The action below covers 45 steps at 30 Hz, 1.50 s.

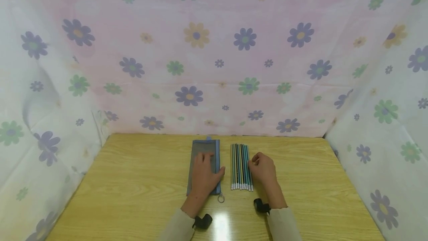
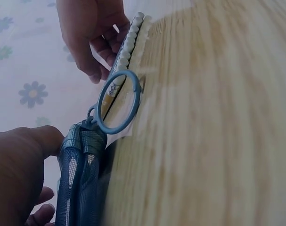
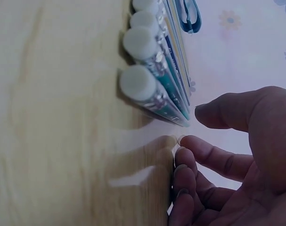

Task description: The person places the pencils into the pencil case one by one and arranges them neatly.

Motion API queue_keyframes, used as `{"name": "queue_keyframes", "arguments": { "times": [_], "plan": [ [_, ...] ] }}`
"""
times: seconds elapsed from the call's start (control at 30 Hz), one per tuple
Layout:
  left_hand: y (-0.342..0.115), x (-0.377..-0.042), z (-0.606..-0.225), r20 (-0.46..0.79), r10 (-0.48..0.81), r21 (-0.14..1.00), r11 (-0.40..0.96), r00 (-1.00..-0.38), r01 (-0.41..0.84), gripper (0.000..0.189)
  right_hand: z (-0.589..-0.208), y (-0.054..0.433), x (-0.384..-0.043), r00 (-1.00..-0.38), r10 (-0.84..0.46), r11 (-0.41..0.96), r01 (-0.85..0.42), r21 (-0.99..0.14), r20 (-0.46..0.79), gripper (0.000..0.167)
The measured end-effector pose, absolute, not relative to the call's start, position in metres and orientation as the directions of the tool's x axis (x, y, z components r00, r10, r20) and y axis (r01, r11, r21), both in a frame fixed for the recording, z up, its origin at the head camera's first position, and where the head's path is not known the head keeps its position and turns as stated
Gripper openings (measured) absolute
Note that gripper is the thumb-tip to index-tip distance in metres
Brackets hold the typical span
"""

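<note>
Left hand [image 1: 204, 174] spread on pouch [image 1: 198, 148]; right hand [image 1: 266, 169] loosely curled, pinching nothing.
Best to press the pencils [image 1: 240, 166] together gently from the right, without rolling any.

Mesh-cloth pouch [image 1: 204, 147], shiny metal pencil ferrules [image 3: 162, 101], glossy wood-grain tabletop [image 1: 133, 174].

Your head view is bright, with glare on the worktop [image 1: 133, 176]. Your wrist views are dimmer, shadows beside the fingers [image 3: 213, 154].

Wood-grain table [image 1: 140, 174], blue mesh pouch [image 1: 204, 147], row of pencils [image 1: 240, 167]
</note>
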<state>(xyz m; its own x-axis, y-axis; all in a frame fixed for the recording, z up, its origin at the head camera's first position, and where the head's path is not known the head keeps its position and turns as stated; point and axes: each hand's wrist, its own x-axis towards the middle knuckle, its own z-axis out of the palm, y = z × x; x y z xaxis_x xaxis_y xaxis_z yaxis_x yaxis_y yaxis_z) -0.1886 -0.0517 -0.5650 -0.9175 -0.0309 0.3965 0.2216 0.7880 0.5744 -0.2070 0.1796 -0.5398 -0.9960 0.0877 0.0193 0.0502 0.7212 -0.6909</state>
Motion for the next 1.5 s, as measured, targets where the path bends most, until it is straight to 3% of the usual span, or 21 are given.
{"name": "queue_keyframes", "arguments": {
  "times": [0.83, 1.3, 1.5],
  "plan": [
    [-0.0538, -0.1918, -0.5710, 0.366, -0.099, 0.740, 0.634, -0.925, 0.225, 0.017, -0.5434, 0.1786, -0.2085, -0.995, 0.074, 0.733, 0.010, -0.680, 0.065, 0.016],
    [-0.0521, -0.1893, -0.5727, 0.438, -0.084, 0.743, 0.594, -0.895, 0.308, 0.011, -0.5418, 0.1780, -0.2071, -0.996, 0.069, 0.746, 0.010, -0.666, 0.062, 0.016],
    [-0.0515, -0.1893, -0.5734, 0.440, -0.087, 0.750, 0.583, -0.894, 0.312, 0.011, -0.5409, 0.1766, -0.2088, -0.994, 0.095, 0.750, 0.032, -0.660, 0.059, 0.030]
  ]
}}
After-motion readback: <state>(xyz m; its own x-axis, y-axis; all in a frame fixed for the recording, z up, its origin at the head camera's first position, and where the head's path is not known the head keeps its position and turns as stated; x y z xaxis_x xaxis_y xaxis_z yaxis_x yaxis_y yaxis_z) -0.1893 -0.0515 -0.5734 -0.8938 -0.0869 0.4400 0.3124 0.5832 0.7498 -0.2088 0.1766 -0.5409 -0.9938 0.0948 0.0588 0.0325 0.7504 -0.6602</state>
